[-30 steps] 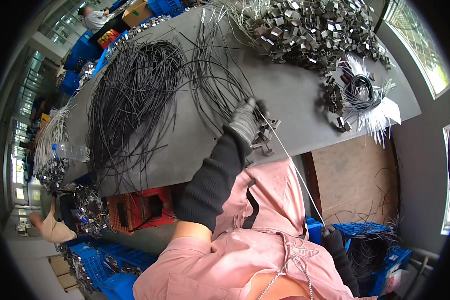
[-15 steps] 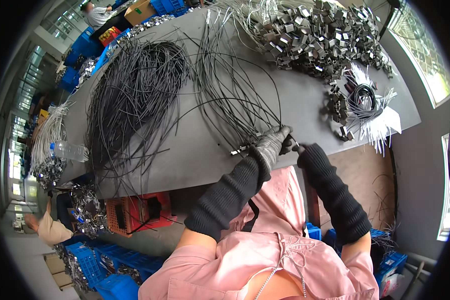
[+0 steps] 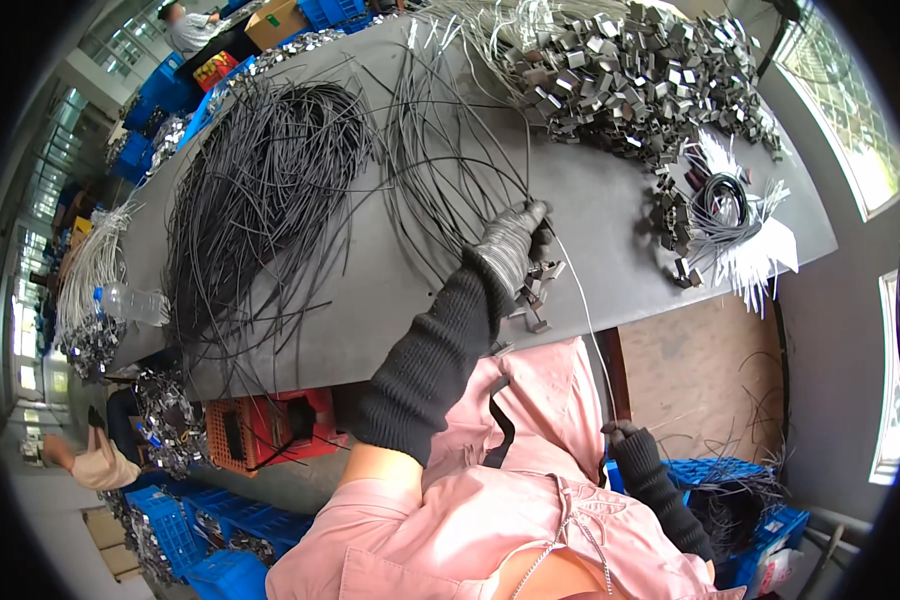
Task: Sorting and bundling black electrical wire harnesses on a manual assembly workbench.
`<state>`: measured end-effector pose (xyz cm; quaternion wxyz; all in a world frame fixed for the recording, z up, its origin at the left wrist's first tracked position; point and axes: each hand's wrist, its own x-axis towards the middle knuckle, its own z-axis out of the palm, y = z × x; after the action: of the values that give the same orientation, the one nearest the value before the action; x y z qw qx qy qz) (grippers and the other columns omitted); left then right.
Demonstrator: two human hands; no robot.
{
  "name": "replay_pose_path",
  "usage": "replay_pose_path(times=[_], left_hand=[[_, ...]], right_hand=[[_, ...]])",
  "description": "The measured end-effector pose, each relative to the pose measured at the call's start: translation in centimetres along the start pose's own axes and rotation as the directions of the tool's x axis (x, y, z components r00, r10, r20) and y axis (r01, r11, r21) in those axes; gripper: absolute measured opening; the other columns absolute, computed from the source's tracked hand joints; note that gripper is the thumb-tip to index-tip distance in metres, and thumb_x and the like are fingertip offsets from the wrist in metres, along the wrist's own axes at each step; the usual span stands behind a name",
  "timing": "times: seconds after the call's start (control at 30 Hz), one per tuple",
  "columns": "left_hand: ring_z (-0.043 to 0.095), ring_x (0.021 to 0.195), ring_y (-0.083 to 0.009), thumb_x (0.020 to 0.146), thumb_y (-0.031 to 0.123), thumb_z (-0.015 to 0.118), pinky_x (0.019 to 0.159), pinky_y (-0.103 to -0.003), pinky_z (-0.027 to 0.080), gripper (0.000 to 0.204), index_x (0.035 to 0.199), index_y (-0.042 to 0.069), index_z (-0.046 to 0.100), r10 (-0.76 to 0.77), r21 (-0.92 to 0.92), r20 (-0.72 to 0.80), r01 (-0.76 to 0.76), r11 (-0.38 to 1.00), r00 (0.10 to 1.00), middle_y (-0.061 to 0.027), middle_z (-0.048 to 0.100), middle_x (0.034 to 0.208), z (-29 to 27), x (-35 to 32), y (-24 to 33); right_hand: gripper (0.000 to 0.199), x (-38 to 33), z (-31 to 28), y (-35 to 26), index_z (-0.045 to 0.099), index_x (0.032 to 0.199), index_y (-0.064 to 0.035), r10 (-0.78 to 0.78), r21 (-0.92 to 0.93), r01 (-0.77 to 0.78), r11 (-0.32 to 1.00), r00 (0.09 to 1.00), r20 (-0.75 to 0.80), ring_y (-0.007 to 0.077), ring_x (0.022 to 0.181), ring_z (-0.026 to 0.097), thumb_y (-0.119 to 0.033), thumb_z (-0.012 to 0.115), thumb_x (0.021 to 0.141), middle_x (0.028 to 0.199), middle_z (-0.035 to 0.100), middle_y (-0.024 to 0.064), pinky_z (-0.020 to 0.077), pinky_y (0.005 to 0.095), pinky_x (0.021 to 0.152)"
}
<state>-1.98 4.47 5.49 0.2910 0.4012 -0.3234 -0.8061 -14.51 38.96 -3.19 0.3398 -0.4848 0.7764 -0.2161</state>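
My left hand [image 3: 515, 238], in a grey glove, is closed around thin black cables [image 3: 440, 170] that fan out across the table toward its far side. Small metal clips [image 3: 536, 300] hang just below that hand, over the table's near edge. A thin white wire [image 3: 582, 300] stretches from the left fingertips down to my right hand [image 3: 622, 433]. The right hand, in a dark glove, is low beside my lap with its fingers pinched on the wire's lower end. Black knitted sleeves cover both forearms.
A large heap of black cables [image 3: 270, 190] lies left on the grey table [image 3: 610, 200]. Metal-ended cables [image 3: 640, 80] pile up at the far right, near a coiled cable bundle [image 3: 725, 205]. A plastic bottle [image 3: 135, 304] is at the left; blue crates [image 3: 235, 575] stand below.
My right hand has moved from beside the left hand down toward my lap, drawing out a length of white wire. My left hand has shifted slightly left and farther away with the cables.
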Motion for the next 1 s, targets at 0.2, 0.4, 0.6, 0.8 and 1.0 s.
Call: replay_pose_path(times=[0.2,0.4,0.6,0.8,1.0], left_hand=[[0.044,0.044,-0.0077,0.089,0.024,0.052,0.037,-0.02,0.038,0.017,0.092,0.007,0.053,-0.046,0.078,0.06,0.041,0.996,0.997,0.0008,0.048,0.061,1.2,-1.6,-1.3],[0.045,0.043,-0.0067,0.09,0.023,0.051,0.035,-0.021,0.036,0.014,0.091,0.01,0.053,-0.177,0.157,-0.009,0.176,0.972,0.984,0.0025,0.05,0.06,1.2,-2.3,-1.9],[0.046,0.047,-0.0081,0.089,0.021,0.052,0.04,-0.021,0.04,0.012,0.085,0.011,0.054,-0.008,-0.018,-0.016,0.008,1.0,1.0,0.0015,0.05,0.063,-0.6,-0.3,-1.6],[0.05,0.051,-0.0118,0.084,0.015,0.059,0.041,-0.023,0.043,0.009,0.085,0.006,0.058,0.022,-0.153,-0.13,-0.041,0.987,0.991,-0.0016,0.053,0.068,-4.3,3.2,0.3],[0.049,0.047,-0.0106,0.087,0.018,0.055,0.04,-0.023,0.044,0.011,0.088,0.007,0.055,-0.123,-0.18,-0.205,0.087,0.98,0.971,-0.0006,0.051,0.063,-3.9,4.1,-1.0]], right_hand=[[0.018,6.0,-2.1,-4.7,0.06,0.086,-0.0076,-0.36,-0.379,0.357,0.854,0.931,0.065,0.0225,0.061,0.057,-0.01,0.056,0.068,0.078,0.059,0.0087,0.0438,0.0342,0.062],[0.019,15.3,-4.7,-12.6,0.053,0.089,-0.0046,-0.726,-0.362,0.67,0.648,0.687,-0.03,0.0313,0.071,0.051,-0.007,0.055,0.07,0.076,0.055,0.0116,0.0396,0.0388,0.069],[0.017,18.1,-5.3,-13.7,0.06,0.08,-0.0021,-0.356,-0.08,0.393,0.916,0.89,0.285,0.0216,0.065,0.061,-0.019,0.06,0.076,0.076,0.06,0.0124,0.0462,0.0335,0.057],[0.024,10.0,-6.5,-5.8,0.054,0.082,-0.0017,-0.083,0.21,-0.006,0.978,0.908,0.411,0.0173,0.078,0.062,-0.025,0.057,0.083,0.095,0.061,0.0149,0.0492,0.0309,0.069],[0.027,6.1,-2.6,-4.1,0.048,0.094,-0.0108,0.179,0.955,-0.292,0.054,0.944,0.278,0.0193,0.067,0.058,-0.035,0.057,0.084,0.095,0.057,0.0112,0.0496,0.0321,0.056]])
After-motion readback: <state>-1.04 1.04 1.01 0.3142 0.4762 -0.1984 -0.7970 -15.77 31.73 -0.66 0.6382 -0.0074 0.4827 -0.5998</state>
